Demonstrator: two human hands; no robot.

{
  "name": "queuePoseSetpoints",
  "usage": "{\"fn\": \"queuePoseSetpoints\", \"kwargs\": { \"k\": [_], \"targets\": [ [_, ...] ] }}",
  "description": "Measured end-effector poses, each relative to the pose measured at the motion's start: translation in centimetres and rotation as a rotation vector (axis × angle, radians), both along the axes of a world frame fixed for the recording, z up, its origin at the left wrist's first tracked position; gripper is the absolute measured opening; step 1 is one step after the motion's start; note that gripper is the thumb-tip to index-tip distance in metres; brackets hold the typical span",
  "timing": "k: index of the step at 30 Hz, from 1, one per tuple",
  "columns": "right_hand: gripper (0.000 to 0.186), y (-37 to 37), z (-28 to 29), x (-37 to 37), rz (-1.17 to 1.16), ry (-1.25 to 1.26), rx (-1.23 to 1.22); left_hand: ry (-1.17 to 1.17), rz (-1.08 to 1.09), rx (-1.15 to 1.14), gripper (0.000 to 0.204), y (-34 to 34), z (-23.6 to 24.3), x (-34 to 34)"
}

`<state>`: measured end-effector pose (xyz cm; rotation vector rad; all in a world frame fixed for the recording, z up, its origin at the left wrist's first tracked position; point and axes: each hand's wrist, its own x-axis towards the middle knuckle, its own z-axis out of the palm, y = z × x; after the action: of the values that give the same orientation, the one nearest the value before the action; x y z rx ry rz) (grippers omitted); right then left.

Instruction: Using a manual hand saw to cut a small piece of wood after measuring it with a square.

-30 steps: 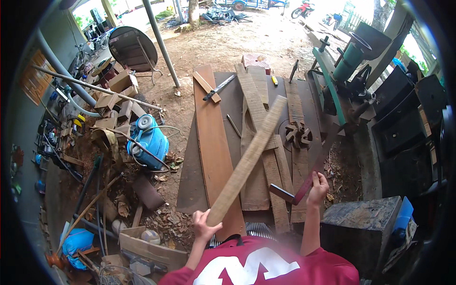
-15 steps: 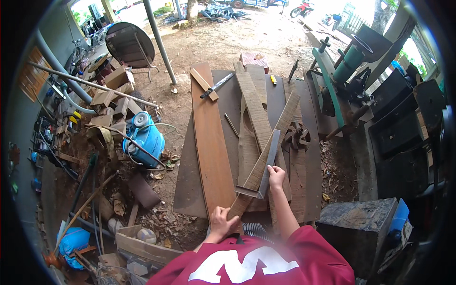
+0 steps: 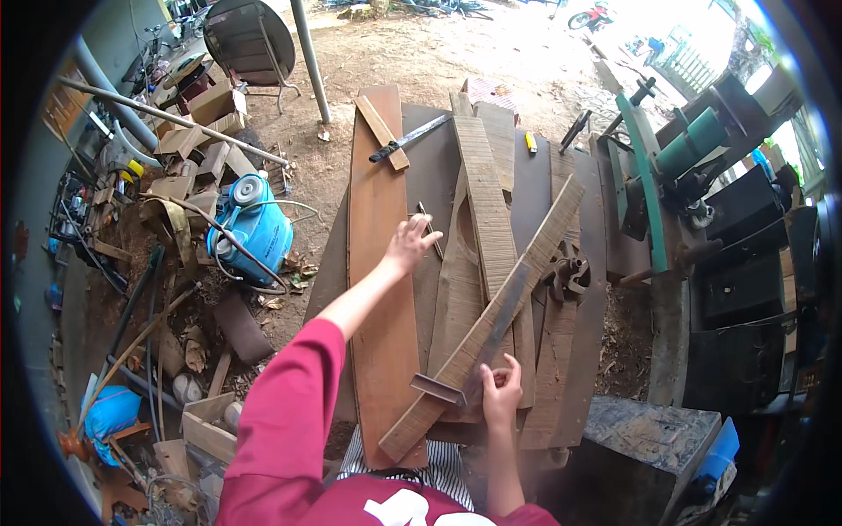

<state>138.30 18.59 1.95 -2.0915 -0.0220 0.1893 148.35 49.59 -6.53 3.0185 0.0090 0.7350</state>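
Where the diagonal slat (image 3: 474,333) lies across rough boards (image 3: 488,210) on the counter (image 3: 428,172), a metal square (image 3: 438,389) rests upon it, blade running lengthwise, stock crossing its near part. Right grip (image 3: 503,390), positioned beside the slat's right edge, shows loosely curled fingers with the thumb apart; contact with the square cannot be determined. Left grip (image 3: 410,245), left of the slat, is spread beside a thin stick (image 3: 440,252); touching cannot be confirmed. A reddish-brown board (image 3: 386,351) extends leftward of the slat; a toothed metal piece (image 3: 570,278) sits to its right.
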Motion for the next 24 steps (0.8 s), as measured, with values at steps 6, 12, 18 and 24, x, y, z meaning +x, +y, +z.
{"fn": "queuePoseSetpoints", "kwargs": {
  "k": [6,12,18,24],
  "targets": [
    [0.045,-0.2,0.3,-3.4,-0.062,0.155,0.133,0.012,-0.222,0.063,0.017,2.2,-1.1,4.6],
    [0.045,-1.0,0.0,-5.8,-0.119,0.211,0.188,0.136,-0.174,0.371,0.012,4.9,1.1,7.4],
    [0.036,-2.4,0.1,-7.9,-0.251,0.308,0.2,0.094,0.629,-0.434,0.033,12.6,1.7,13.5],
    [0.025,-0.8,1.0,-8.0,-0.101,0.207,-0.052,0.394,0.725,-0.277,0.031,15.1,2.2,14.0]
  ]
}}
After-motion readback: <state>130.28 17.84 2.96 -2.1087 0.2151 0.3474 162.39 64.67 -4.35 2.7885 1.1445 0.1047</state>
